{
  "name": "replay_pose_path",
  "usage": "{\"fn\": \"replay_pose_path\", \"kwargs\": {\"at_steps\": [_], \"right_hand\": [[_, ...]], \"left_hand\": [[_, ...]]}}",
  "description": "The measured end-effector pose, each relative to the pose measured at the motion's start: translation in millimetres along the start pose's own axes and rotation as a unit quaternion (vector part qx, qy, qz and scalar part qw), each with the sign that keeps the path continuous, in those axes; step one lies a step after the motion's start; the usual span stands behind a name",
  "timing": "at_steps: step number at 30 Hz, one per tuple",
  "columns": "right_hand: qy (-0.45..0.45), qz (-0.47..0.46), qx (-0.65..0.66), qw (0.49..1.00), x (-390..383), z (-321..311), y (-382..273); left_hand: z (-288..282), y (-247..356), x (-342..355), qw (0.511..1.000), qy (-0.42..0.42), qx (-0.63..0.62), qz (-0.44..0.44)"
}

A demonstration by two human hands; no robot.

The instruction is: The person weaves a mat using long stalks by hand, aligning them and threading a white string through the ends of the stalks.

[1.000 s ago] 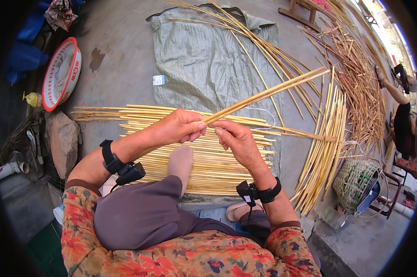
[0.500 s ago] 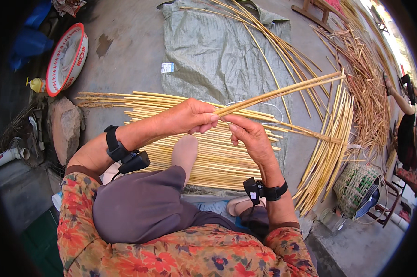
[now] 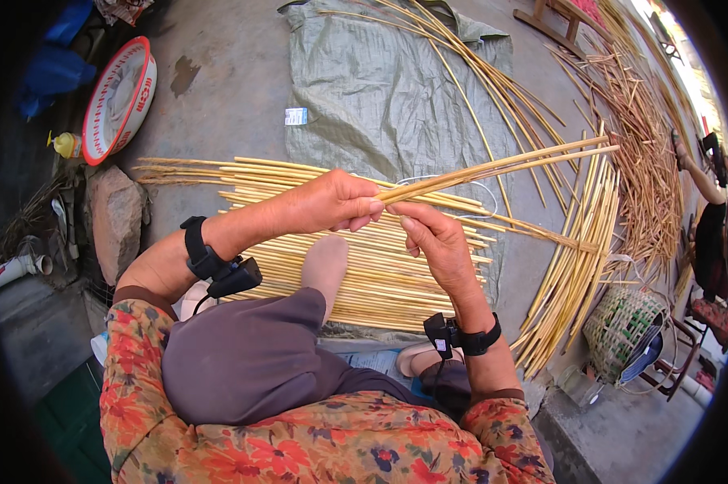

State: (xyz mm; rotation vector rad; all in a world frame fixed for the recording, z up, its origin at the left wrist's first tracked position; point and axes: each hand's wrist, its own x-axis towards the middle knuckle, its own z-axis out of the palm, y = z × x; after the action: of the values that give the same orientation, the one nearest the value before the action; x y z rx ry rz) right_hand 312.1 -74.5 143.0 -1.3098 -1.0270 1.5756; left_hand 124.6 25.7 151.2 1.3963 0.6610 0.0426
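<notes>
My left hand point(image 3: 344, 202) is closed around a few slim yellow stalks point(image 3: 501, 168), which slant up to the right, with their far ends spread slightly apart. Close beside it, my right hand point(image 3: 435, 235) has its thumb and forefinger pinched just below the held stalks; what lies between them is too small to make out. Under both hands lies a mat of stalks point(image 3: 380, 286) in a flat row, partly covered by my arms and my foot point(image 3: 325, 270). A white cord point(image 3: 493, 198) loops out at the mat's far right side.
A grey-green woven sheet point(image 3: 380, 97) lies beyond the mat, with long loose stalks point(image 3: 493, 81) across it. At right are a stalk bundle point(image 3: 565, 266), a heap of brown stalks point(image 3: 646, 161) and a wicker basket point(image 3: 622, 327). A red-rimmed basin point(image 3: 122, 101) and a rock point(image 3: 116, 218) stand left.
The far ends of the held stalks have swung a little down and to the right, and they are spread wider. Both hands have stayed nearly in place.
</notes>
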Motion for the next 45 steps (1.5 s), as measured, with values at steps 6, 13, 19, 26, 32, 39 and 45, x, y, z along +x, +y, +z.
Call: {"fn": "replay_pose_path", "kwargs": {"at_steps": [6, 13, 19, 26, 32, 39, 45], "right_hand": [[0.034, -0.023, 0.011, 0.999, 2.1, 6.6, 7.5], [0.059, -0.072, -0.039, 0.995, 7.8, 13.3, 8.9], [0.061, -0.130, -0.105, 0.984, 11.2, 10.8, 8.6], [0.035, -0.049, -0.134, 0.989, 1.5, 12.0, 4.6], [0.058, -0.088, -0.106, 0.989, 1.2, 13.5, 19.2], [0.093, -0.146, -0.129, 0.977, 0.6, 15.9, 20.1], [0.098, -0.141, -0.139, 0.975, 4.7, 21.8, 13.2]], "left_hand": [[1.0, 6.3, -0.7, 0.999, -0.014, 0.043, 0.027], [-1.7, 1.7, -0.4, 0.997, -0.008, 0.059, 0.043], [0.9, 0.3, -4.0, 0.998, 0.014, 0.037, 0.050], [-9.0, 0.4, -9.3, 0.995, 0.021, 0.093, 0.043], [-3.7, -1.9, -7.7, 0.991, 0.017, 0.110, 0.073], [0.2, 5.1, -9.3, 0.984, 0.032, 0.140, 0.103], [-0.2, 8.6, -10.8, 0.981, 0.031, 0.160, 0.105]]}}
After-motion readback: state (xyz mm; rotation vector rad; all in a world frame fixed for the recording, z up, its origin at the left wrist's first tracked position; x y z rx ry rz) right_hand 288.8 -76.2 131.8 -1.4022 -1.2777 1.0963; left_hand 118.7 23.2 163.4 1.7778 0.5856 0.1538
